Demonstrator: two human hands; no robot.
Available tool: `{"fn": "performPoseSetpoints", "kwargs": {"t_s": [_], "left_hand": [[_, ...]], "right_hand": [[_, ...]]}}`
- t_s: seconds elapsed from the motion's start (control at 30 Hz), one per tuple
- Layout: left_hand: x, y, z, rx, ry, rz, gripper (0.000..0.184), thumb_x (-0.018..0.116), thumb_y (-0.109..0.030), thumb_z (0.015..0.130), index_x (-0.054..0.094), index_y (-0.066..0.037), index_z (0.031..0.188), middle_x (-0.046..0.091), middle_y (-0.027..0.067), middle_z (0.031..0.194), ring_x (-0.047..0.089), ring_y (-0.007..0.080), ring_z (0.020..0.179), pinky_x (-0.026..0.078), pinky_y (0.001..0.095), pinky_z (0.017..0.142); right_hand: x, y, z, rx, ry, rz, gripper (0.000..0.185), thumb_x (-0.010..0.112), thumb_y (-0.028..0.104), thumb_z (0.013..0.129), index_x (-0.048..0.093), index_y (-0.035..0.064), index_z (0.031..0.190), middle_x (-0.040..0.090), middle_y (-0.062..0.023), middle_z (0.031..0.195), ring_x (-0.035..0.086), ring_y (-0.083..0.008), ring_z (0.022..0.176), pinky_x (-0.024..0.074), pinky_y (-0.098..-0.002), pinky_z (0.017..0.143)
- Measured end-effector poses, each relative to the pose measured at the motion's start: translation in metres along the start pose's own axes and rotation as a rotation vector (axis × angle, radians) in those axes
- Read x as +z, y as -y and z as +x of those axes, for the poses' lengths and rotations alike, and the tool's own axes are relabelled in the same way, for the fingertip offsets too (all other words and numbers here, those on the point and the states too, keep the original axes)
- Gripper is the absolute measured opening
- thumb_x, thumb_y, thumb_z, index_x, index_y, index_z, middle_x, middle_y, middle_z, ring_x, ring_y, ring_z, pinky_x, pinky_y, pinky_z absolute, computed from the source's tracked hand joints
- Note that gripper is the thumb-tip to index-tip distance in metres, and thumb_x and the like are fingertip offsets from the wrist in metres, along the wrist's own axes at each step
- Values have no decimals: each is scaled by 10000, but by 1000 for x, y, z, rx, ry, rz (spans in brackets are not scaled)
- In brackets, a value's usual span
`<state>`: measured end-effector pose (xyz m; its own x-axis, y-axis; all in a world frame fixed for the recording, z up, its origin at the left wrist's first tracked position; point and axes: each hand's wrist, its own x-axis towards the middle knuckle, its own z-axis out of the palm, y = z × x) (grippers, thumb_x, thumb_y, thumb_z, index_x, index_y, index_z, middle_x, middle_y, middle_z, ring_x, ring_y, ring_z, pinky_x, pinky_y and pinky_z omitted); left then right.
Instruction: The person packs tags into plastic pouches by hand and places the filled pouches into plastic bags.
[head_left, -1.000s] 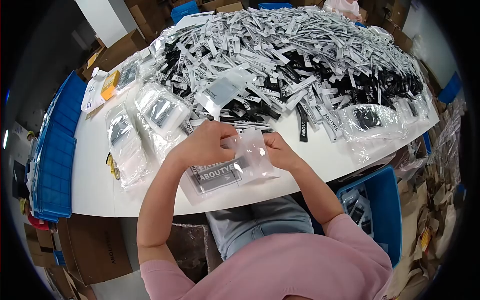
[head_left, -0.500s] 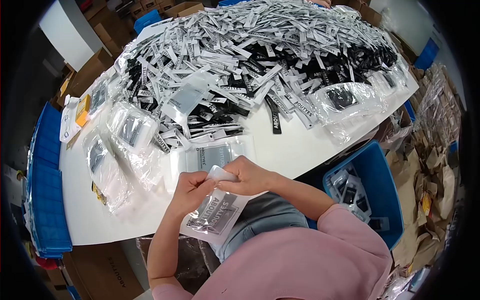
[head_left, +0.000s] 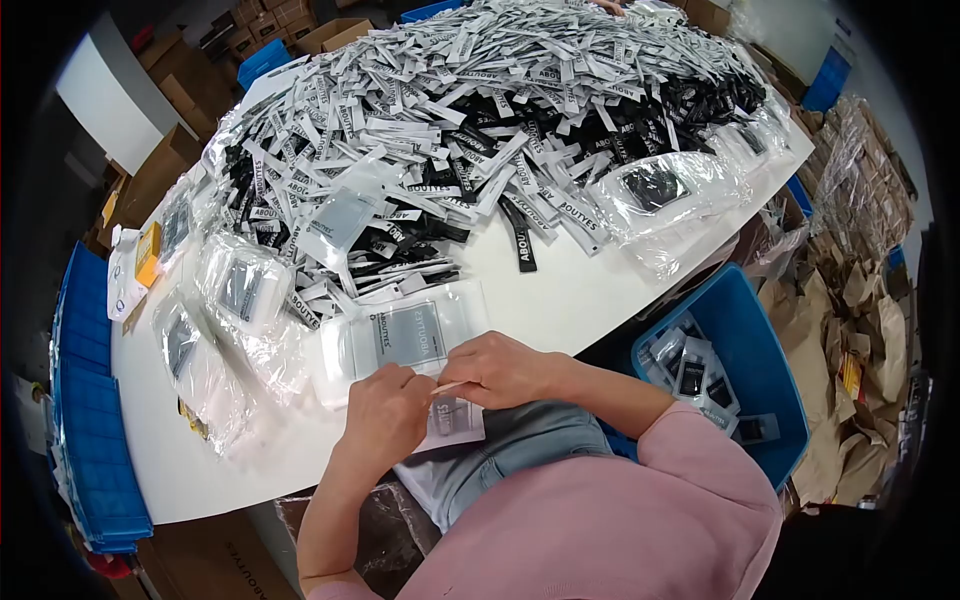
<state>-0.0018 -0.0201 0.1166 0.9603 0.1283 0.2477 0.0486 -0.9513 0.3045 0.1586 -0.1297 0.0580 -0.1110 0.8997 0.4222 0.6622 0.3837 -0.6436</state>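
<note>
A clear plastic pouch with grey ABOUTYES print hangs over my lap at the table's front edge. My left hand is closed on its top edge, and the fingers of my right hand pinch the same edge close beside it. Much of the pouch is hidden behind both hands. Just beyond them lies a stack of flat printed pouches on the white table. Farther back, a large heap of narrow white and black ABOUTYES packets covers the table.
Bundles of clear bags lie left and right of the heap. At my right a blue bin holds several filled pouches. Blue crates line the left side. Crumpled brown paper lies beyond the bin. Another person's hand shows at the far edge.
Both hands have tilted over and turned knuckles up along the pouch's top edge, covering more of it. The whole view has shifted slightly.
</note>
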Motion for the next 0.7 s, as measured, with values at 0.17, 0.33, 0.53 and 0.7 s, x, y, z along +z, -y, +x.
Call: {"fn": "performPoseSetpoints", "kwargs": {"t_s": [0.17, 0.33, 0.53, 0.7], "left_hand": [[16, -1, 7, -15, 84, -211, 101, 682, -110, 700, 608, -44, 688, 587, 88, 618, 566, 255, 546, 440, 350, 480], [26, 31, -16, -317, -35, -357, 149, 711, -140, 698, 631, -21, 662, 599, 89, 617, 566, 243, 517, 454, 329, 490], [53, 36, -18, -210, -85, -205, 173, 707, -128, 687, 651, -55, 834, 610, 91, 810, 574, 273, 770, 473, 361, 650], [71, 26, 14, -54, -123, -77, 406, 726, -172, 648, 609, -67, 1023, 545, 119, 1046, 491, 316, 1007, 404, 424, 863]], "right_hand": [[-32, 2, -38, -17, -44, -10, 74, 610, 125, 789, 605, 52, 801, 572, -93, 717, 561, -276, 661, 462, -368, 575], [-158, 16, -140, 974, 218, -282, 181, 576, 181, 737, 614, 12, 684, 592, -147, 654, 583, -295, 642, 468, -377, 595], [-159, -9, -146, 943, -170, -750, 284, 637, 231, 756, 617, 34, 959, 622, -145, 864, 584, -314, 828, 463, -394, 730], [-113, -110, -34, 654, -151, -614, 212, 569, 119, 786, 607, 25, 973, 629, -140, 889, 595, -315, 848, 473, -410, 721]]}}
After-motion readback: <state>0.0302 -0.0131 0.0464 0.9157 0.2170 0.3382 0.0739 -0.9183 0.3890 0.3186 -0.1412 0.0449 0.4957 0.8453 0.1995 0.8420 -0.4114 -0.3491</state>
